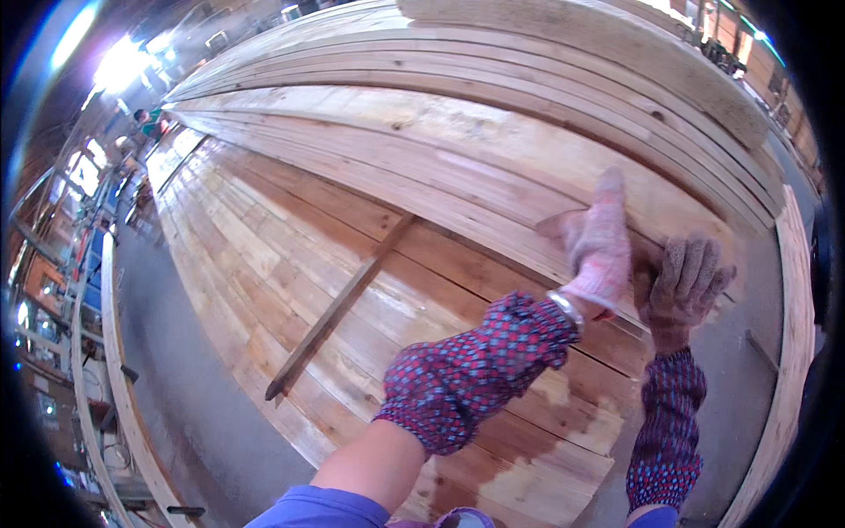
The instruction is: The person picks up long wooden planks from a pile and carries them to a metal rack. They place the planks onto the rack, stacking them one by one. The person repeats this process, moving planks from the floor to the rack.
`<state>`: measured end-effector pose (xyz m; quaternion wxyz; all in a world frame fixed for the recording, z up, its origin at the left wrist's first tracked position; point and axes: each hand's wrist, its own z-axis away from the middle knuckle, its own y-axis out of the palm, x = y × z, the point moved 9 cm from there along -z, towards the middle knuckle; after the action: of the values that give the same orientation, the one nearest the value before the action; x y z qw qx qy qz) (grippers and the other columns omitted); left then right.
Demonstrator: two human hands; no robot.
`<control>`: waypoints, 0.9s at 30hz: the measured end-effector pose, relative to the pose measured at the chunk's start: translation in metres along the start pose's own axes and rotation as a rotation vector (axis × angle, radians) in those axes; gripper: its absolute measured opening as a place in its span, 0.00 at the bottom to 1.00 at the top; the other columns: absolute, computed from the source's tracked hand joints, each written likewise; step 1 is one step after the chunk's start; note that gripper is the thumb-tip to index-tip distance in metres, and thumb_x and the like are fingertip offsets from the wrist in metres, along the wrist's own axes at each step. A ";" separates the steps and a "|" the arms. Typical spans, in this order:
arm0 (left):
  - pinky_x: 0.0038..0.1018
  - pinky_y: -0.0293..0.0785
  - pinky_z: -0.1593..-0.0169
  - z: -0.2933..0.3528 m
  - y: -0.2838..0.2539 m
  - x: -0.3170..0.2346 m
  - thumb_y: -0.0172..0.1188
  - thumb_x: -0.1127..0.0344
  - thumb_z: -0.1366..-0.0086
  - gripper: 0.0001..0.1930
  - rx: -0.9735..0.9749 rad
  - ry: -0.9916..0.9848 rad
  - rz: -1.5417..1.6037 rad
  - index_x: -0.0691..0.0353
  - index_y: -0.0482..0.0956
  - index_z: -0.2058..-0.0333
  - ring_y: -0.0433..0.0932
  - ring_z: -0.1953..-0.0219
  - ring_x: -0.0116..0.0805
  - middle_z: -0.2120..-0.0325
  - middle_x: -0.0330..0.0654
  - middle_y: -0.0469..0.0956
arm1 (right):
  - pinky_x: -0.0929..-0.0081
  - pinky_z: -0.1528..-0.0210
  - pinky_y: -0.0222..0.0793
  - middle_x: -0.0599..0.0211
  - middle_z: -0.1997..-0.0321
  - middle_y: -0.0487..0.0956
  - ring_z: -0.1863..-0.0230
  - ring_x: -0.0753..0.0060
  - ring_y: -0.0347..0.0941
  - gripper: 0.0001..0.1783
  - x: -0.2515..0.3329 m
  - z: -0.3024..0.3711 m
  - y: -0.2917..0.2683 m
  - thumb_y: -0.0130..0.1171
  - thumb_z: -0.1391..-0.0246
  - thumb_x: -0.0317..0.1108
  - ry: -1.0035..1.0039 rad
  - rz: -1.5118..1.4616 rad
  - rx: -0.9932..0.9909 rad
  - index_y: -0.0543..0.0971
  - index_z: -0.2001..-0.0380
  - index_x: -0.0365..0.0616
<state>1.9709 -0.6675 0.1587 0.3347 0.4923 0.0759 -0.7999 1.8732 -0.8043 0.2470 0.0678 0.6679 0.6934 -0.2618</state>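
My left hand [602,239], in a pale pinkish knit glove, is at the near end of the raised stack of boards [493,180]. One finger or thumb points away from me; motion blur smears the rest. A brownish shape beside this hand is too blurred to name. Just right of it, my right hand [688,280] wears a greyish glove. Its fingers are curled near the board ends, and what they hold is hidden. Checked sleeve covers wrap both forearms, and a silvery band [565,310] circles my left wrist.
Lower down lies a wide layer of pale boards [264,255], partly wet-looking, with a thin crosswise stick [339,308] on it. A higher board stack [563,62] stands behind. A long rail [123,352] runs at left, a rough plank [792,326] at right. Another person [151,121] is at the far end.
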 end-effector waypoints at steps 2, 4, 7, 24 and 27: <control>0.36 0.64 0.43 0.022 0.009 -0.024 0.68 0.29 0.61 0.58 -0.132 -0.123 -0.322 0.76 0.53 0.49 0.67 0.47 0.47 0.54 0.55 0.66 | 0.44 0.29 0.38 0.59 0.31 0.59 0.29 0.52 0.50 0.33 -0.016 -0.007 0.033 0.46 0.40 0.55 0.077 -0.019 0.054 0.63 0.37 0.48; 0.44 0.66 0.46 0.008 -0.009 -0.034 0.66 0.24 0.67 0.57 -0.412 -0.107 -0.377 0.71 0.57 0.55 0.67 0.50 0.51 0.57 0.55 0.65 | 0.44 0.29 0.38 0.59 0.31 0.60 0.29 0.53 0.50 0.31 0.002 -0.024 0.035 0.45 0.39 0.53 0.076 -0.080 0.030 0.64 0.38 0.48; 0.45 0.68 0.47 -0.007 -0.018 -0.029 0.64 0.25 0.61 0.59 -0.322 -0.130 -0.428 0.77 0.56 0.48 0.66 0.45 0.54 0.47 0.61 0.61 | 0.46 0.29 0.36 0.59 0.31 0.59 0.28 0.54 0.50 0.31 0.012 -0.019 0.045 0.45 0.39 0.53 0.041 -0.094 0.015 0.63 0.37 0.48; 0.40 0.67 0.45 0.278 -0.795 0.201 0.48 0.68 0.38 0.19 -0.868 0.230 -1.781 0.61 0.70 0.48 0.70 0.49 0.51 0.53 0.54 0.72 | 0.60 0.38 0.53 0.61 0.37 0.64 0.37 0.66 0.60 0.27 0.491 0.174 -0.311 0.44 0.37 0.44 -0.452 -1.843 1.297 0.61 0.38 0.45; 0.33 0.65 0.41 0.398 -0.883 0.246 0.48 0.64 0.35 0.19 -0.924 -0.049 -1.141 0.61 0.70 0.46 0.70 0.44 0.39 0.48 0.47 0.71 | 0.63 0.41 0.56 0.60 0.40 0.66 0.40 0.67 0.62 0.27 0.532 0.193 -0.395 0.45 0.38 0.44 -0.707 -1.874 1.399 0.63 0.39 0.45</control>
<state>1.0674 -0.2852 -0.0312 0.0410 0.1670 0.6424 -0.7469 1.3911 -0.4062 -0.0462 -0.3363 -0.3057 0.5596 -0.6931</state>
